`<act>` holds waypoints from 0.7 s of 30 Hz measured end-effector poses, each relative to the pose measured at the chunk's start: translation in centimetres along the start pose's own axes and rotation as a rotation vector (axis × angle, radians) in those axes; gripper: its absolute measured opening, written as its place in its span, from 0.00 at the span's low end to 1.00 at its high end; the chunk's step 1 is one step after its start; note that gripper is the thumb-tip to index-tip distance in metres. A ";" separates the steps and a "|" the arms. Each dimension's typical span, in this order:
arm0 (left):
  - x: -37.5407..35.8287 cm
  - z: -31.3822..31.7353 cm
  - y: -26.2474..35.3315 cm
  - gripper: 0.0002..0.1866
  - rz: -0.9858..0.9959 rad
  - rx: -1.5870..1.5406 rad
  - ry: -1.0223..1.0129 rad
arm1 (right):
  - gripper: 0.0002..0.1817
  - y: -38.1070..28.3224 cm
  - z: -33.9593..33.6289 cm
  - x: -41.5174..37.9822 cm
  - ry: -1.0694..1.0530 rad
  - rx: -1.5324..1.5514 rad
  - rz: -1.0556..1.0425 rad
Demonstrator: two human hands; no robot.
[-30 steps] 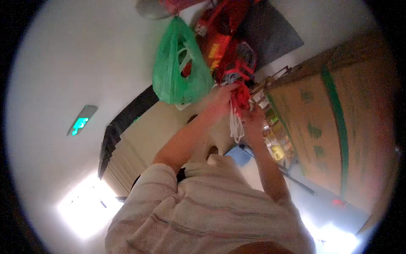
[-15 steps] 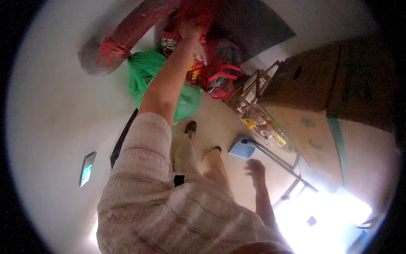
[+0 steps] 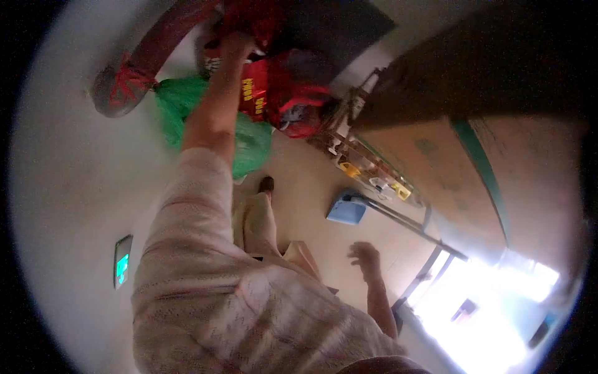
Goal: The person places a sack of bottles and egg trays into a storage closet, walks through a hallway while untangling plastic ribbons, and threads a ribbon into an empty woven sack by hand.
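Note:
My left hand (image 3: 238, 46) reaches far out to a cluster of bags at the top of the view. Its fingers look closed at the top of a red plastic bag (image 3: 258, 22), though blur and shadow hide the exact grip. Just below hangs or rests a red packet with yellow lettering (image 3: 253, 93), beside a see-through red bag (image 3: 302, 103). Under my left forearm a green plastic bag (image 3: 252, 146) bulges out. My right hand (image 3: 366, 258) hangs free at the right, holding nothing, its fingers loosely bent and apart.
A long wrapped dark-red roll (image 3: 149, 50) leans at the upper left. Large cardboard boxes (image 3: 430, 168) and a narrow rack with small items (image 3: 374, 177) line the right side. A blue dustpan (image 3: 347, 209) is on the floor. A green lit sign (image 3: 122, 265) is on the wall.
The view has shifted, so the bags and boxes appear further left. My left hand is still at the bags. My right hand has moved slightly, with its fingers more visibly spread.

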State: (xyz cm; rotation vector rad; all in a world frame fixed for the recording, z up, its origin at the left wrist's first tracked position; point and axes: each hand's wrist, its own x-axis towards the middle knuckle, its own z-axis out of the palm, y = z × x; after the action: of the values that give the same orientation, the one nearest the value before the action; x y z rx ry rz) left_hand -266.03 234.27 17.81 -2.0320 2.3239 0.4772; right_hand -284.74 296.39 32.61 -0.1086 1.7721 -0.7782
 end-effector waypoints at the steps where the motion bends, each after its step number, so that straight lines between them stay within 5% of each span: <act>1: -1.0 -0.5 0.5 0.24 0.055 0.064 0.035 | 0.13 0.7 0.6 -0.7 0.041 -0.031 -0.009; 5: -5.9 -4.1 -1.1 0.20 0.220 0.336 0.208 | 0.13 5.4 0.6 0.8 0.035 0.139 -0.024; 6: -5.6 -3.3 -2.5 0.18 0.320 0.222 0.499 | 0.16 8.4 -0.3 2.3 -0.078 0.100 -0.355; 8: -6.9 -1.4 -5.4 0.17 0.202 0.249 0.277 | 0.15 7.4 -0.6 2.4 -0.086 0.280 -0.373; 9: -10.2 0.0 -4.7 0.17 0.026 0.053 0.358 | 0.12 6.5 -1.1 1.4 0.030 0.106 -0.129; 12: -17.0 5.9 0.9 0.15 0.407 0.126 0.174 | 0.12 13.6 -2.7 -0.6 0.169 0.153 -0.092; 14: -21.3 11.9 6.3 0.16 0.329 0.122 -0.168 | 0.12 16.5 -4.7 -3.5 0.279 0.230 0.007; 16: -22.7 15.1 8.9 0.17 0.552 -0.089 -0.460 | 0.13 17.5 -4.9 -5.1 0.340 0.330 0.081; 21: -28.9 8.3 20.6 0.19 0.765 -0.073 -0.467 | 0.14 19.6 -4.6 -5.4 0.416 0.567 0.109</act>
State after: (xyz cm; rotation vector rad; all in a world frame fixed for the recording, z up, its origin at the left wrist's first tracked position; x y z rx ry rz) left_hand -283.09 266.36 20.50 -0.8195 2.6750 0.9300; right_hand -280.87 316.06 26.88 0.5577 1.8459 -1.2570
